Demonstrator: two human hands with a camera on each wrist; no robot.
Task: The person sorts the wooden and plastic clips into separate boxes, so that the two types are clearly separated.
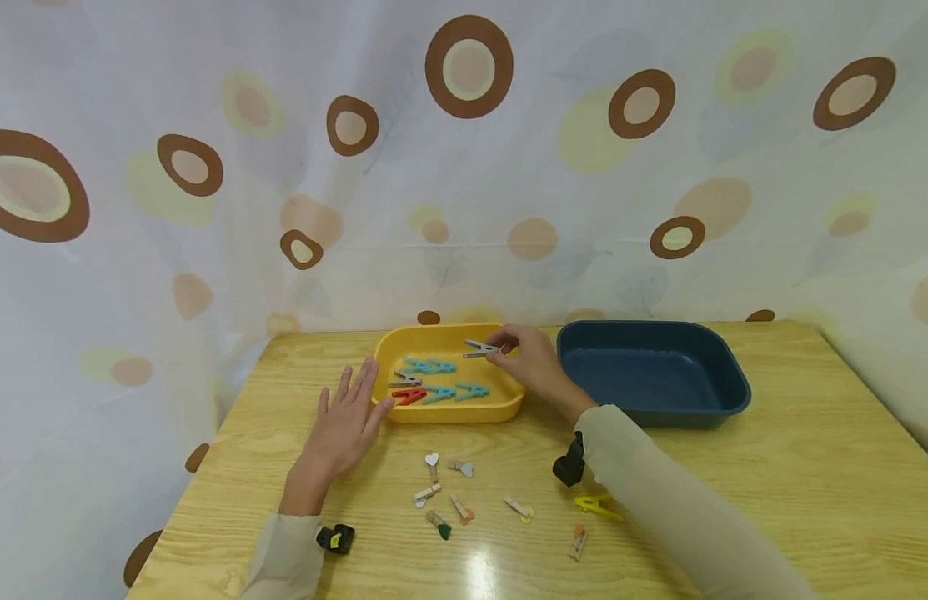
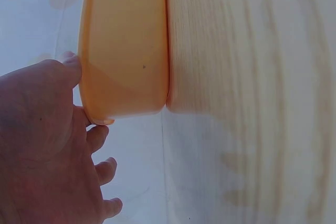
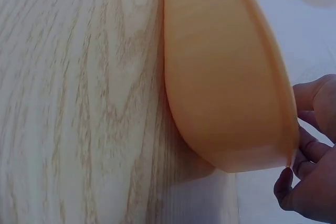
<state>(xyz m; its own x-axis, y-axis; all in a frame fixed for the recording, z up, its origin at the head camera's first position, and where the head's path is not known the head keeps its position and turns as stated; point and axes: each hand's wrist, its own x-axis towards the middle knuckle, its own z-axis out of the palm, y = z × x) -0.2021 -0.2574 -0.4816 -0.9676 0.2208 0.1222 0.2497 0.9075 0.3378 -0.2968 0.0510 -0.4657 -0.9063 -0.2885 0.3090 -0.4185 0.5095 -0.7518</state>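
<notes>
Before pale spotted sheeting [image 1: 539, 175], shiny wood-grain table [image 1: 797, 467], yellow tray [image 1: 444, 413]

Yellow rounded plastic tray [image 1: 448, 414]: left of dark-blue rounded plastic tray [image 1: 636, 379]
Light-blue plastic clips [image 1: 438, 394]: inside yellow tray
Wooden heart-topped clothespins [image 1: 458, 507]: before both trays, on wooden surface [image 1: 809, 433]

The bench [image 1: 816, 433] has a light wood-grain top. A pale, creased backdrop [image 1: 554, 50] rises behind the bench and extends along its left and right sides, printed with brown rings and muted yellow and peach ovals. A bright light reflection [image 1: 480, 575] lies at the bench's near side.
</notes>
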